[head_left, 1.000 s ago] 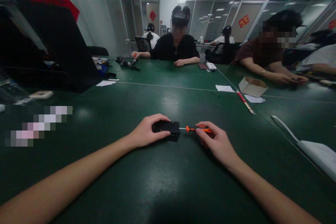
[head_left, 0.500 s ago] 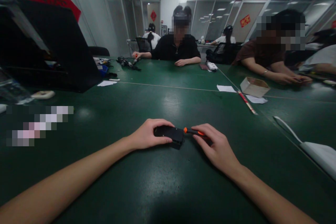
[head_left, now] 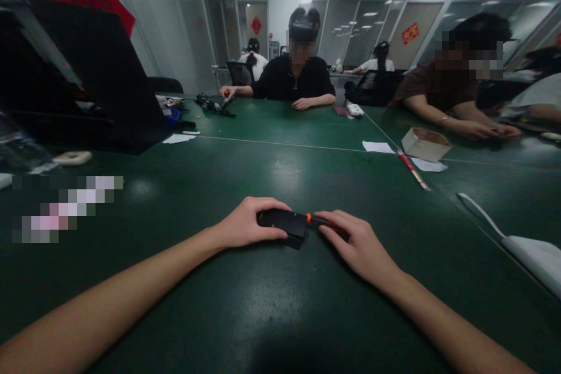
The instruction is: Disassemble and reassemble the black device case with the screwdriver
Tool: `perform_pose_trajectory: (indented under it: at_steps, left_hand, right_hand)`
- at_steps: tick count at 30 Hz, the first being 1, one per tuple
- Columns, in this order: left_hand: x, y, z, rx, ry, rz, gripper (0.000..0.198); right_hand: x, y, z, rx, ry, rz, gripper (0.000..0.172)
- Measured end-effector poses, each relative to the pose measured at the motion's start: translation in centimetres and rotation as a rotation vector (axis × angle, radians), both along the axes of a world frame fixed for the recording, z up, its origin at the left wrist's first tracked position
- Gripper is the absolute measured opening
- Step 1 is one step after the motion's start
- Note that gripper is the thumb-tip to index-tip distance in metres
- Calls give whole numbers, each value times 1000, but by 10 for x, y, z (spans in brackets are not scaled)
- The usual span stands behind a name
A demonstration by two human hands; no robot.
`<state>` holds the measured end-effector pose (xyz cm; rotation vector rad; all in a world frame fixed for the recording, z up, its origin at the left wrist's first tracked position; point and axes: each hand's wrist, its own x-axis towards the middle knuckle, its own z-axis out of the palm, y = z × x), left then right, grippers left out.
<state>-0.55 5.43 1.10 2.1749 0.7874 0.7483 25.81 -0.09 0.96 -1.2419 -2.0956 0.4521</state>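
A small black box lies on the green table, with my left hand wrapped round its left end, thumb along the near side and fingers along the far side. From the right, my right hand grips a screwdriver with a black and orange handle, held nearly level. Its orange collar sits close against the right end of the box. The tip is hidden, so I cannot tell how it meets the box.
A dark open case stands at the left. Toward the right are a small open box, a red and white stick and a white pouch-like thing. Across the table sits a person in black, and another person works at the right.
My right hand's fingers have shifted slightly on the screwdriver handle, and less of its orange shows. My left hand and the black box stay where they were.
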Motion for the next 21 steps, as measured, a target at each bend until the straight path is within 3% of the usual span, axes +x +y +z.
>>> perform_pose_trajectory:
  at_steps: [10,15,17,21]
  left_hand:
    - [1,0,2,45,-29,-22,45]
    - [2,0,3,68,-153,-51,42]
    - [2,2,1,-11,-220,-2,40]
    - [2,12,-9,-335,-408,129,43]
  right_hand:
    - [-6,2,-5,37,-92,-2,26]
    - [1,9,-9,85,-141,-90,22]
    - [6,11,-11,95,-172,-136,21]
    - [12,14,-12,85,-223,-186,23]
